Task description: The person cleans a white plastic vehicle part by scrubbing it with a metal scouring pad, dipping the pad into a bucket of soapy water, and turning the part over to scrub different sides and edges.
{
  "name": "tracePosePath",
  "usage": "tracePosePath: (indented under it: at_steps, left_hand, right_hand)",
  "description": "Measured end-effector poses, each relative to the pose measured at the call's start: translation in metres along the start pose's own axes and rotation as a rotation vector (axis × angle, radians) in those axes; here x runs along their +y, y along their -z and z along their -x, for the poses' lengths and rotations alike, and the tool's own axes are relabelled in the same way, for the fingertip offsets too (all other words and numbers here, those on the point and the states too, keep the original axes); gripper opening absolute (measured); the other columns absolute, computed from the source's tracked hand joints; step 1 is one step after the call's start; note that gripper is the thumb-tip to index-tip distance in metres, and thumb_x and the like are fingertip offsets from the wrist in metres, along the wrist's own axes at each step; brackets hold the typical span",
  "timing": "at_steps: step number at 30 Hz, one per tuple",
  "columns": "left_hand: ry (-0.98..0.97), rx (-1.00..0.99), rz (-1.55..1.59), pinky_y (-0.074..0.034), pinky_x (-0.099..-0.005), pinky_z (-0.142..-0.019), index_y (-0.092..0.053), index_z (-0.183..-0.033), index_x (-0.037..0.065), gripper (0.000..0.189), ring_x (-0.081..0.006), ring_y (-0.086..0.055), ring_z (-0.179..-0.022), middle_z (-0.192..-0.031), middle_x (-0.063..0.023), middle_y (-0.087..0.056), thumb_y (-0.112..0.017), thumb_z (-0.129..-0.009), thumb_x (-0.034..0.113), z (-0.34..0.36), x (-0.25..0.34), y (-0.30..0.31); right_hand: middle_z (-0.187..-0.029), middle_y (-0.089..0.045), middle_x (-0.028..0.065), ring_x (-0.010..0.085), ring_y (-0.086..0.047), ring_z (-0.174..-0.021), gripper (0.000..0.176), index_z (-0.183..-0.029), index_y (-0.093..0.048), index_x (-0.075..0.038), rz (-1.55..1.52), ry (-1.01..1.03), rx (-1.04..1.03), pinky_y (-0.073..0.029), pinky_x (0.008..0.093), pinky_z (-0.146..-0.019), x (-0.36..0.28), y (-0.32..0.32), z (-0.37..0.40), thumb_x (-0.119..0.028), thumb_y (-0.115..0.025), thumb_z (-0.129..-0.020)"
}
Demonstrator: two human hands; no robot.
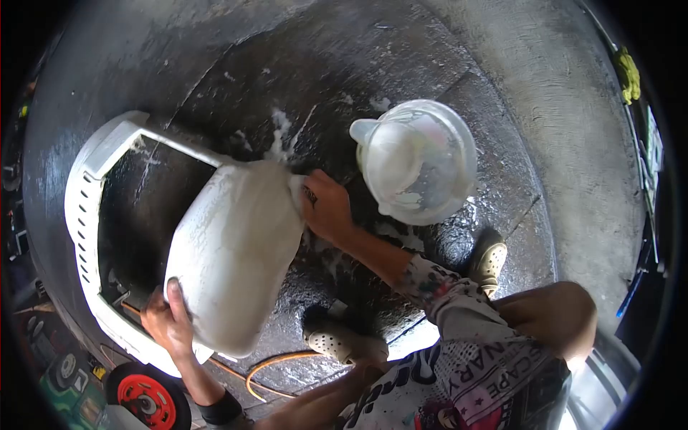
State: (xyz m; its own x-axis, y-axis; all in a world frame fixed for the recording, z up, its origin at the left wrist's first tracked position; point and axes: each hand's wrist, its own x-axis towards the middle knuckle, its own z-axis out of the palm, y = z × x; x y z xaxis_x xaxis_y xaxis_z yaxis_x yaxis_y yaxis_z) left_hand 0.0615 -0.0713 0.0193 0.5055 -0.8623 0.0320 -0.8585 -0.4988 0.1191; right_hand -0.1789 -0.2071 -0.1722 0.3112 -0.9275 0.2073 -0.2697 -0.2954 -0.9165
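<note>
L hand [168,319] grips wht panel [233,258], R hand [327,206] at opp. edge.

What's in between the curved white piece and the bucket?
In the head view, the right hand is between the curved white piece and the bucket, holding the piece's edge. Wet, dark floor shows there too.

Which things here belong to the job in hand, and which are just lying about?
Likely part of the job:
white molded piece, left hand and right hand at its edges
translucent bucket

Likely just lying about:
orange hose, untouched
red-hubbed wheel
yellow item, far right
</note>
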Motion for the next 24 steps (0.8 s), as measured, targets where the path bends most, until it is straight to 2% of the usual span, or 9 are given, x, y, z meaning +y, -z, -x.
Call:
tracePosePath:
  at_steps: [2, 4, 5, 7, 10, 14, 16, 19, 24]
  left_hand:
    - [-0.039, 0.046, 0.047, -0.046, -0.0447, -0.061, -0.067, -0.082, -0.005, 0.046, -0.0387, -0.06, -0.059, -0.065, -0.0216, -0.059, -0.06, -0.098, 0.038, -0.003, 0.001, -0.002]
    - [-0.042, -0.008, -0.02, -0.046, -0.0458, -0.061, -0.069, -0.083, -0.003, 0.043, -0.0418, -0.06, -0.062, -0.068, -0.022, -0.061, -0.063, -0.095, 0.038, -0.002, -0.004, 0.001]
    - [-0.005, -0.032, -0.017, -0.046, -0.0462, -0.061, -0.069, -0.083, -0.002, 0.042, -0.0425, -0.06, -0.062, -0.068, -0.0221, -0.06, -0.064, -0.094, 0.038, -0.003, -0.001, 0.003]
    - [-0.055, 0.117, 0.018, -0.045, -0.0469, -0.059, -0.066, -0.077, -0.002, 0.045, -0.0423, -0.059, -0.061, -0.065, -0.0219, -0.058, -0.066, -0.093, 0.04, -0.003, 0.003, -0.002]
    - [0.048, 0.027, -0.04, -0.044, -0.0465, -0.055, -0.056, -0.065, -0.001, 0.056, -0.042, -0.056, -0.057, -0.061, -0.0219, -0.055, -0.068, -0.091, 0.047, -0.002, 0.005, 0.003]
    - [-0.02, 0.071, -0.049, -0.043, -0.046, -0.053, -0.054, -0.062, 0.0, 0.061, -0.0418, -0.054, -0.053, -0.057, -0.0203, -0.053, -0.068, -0.089, 0.052, 0.001, 0.001, 0.001]
    - [-0.01, 0.1, -0.074, -0.044, -0.0455, -0.052, -0.052, -0.059, 0.001, 0.064, -0.0408, -0.054, -0.053, -0.055, -0.0188, -0.052, -0.068, -0.088, 0.055, -0.001, 0.003, 0.002]
    - [0.029, 0.081, 0.019, -0.047, -0.0442, -0.053, -0.056, -0.059, 0.001, 0.064, -0.0399, -0.057, -0.054, -0.055, -0.0181, -0.054, -0.067, -0.088, 0.056, 0.0, 0.008, 0.002]
    - [-0.018, 0.079, 0.028, -0.047, -0.0434, -0.056, -0.06, -0.063, 0.0, 0.062, -0.0401, -0.056, -0.055, -0.058, -0.0193, -0.056, -0.065, -0.09, 0.055, 0.004, 0.006, 0.003]
  right_hand:
    - [-0.079, -0.053, 0.0134, 0.0346, -0.056, -0.072, 0.008, -0.074, -0.054, -0.005, -0.002, 0.045, -0.037, -0.049, 0.0451, -0.064, -0.024, -0.004, -0.007, -0.001, -0.061, -0.072]
    - [-0.078, -0.054, 0.0127, 0.0329, -0.058, -0.072, 0.01, -0.072, -0.055, -0.006, 0.1, 0.344, -0.227, -0.048, 0.0435, -0.059, -0.077, 0.002, 0.025, -0.001, -0.064, -0.072]
    - [-0.078, -0.054, 0.0127, 0.0329, -0.058, -0.072, 0.01, -0.072, -0.055, -0.006, 0.068, 0.343, -0.271, -0.048, 0.0435, -0.059, -0.074, 0.002, 0.032, -0.001, -0.064, -0.072]
    - [-0.077, -0.056, 0.0125, 0.0311, -0.061, -0.074, 0.01, -0.074, -0.06, -0.006, -0.055, 0.036, 0.061, -0.048, 0.0401, -0.062, -0.036, -0.006, -0.003, -0.007, -0.068, -0.078]
    - [-0.076, -0.057, 0.0117, 0.0305, -0.062, -0.073, 0.007, -0.076, -0.063, -0.008, 0.002, 0.024, 0.01, -0.048, 0.0392, -0.063, -0.046, -0.006, -0.015, -0.009, -0.069, -0.078]
    - [-0.076, -0.059, 0.0137, 0.0333, -0.062, -0.07, 0.004, -0.079, -0.063, -0.004, -0.08, 0.316, -0.273, -0.052, 0.0401, -0.068, -0.095, 0.0, -0.008, -0.004, -0.067, -0.079]
    - [-0.081, -0.064, 0.0108, 0.0347, -0.065, -0.074, 0.012, -0.081, -0.061, -0.008, -0.045, -0.132, -0.207, -0.053, 0.0443, -0.069, -0.06, -0.005, -0.035, -0.01, -0.072, -0.077]
    - [-0.081, -0.066, 0.0107, 0.0336, -0.067, -0.071, 0.012, -0.087, -0.062, -0.008, 0.129, 0.078, -0.071, -0.055, 0.043, -0.07, -0.054, -0.019, -0.061, -0.009, -0.071, -0.078]
    - [-0.085, -0.069, 0.0139, 0.0309, -0.07, -0.079, 0.016, -0.094, -0.063, -0.002, 0.051, 0.189, -0.176, -0.055, 0.0397, -0.075, -0.087, -0.028, -0.053, -0.005, -0.071, -0.079]
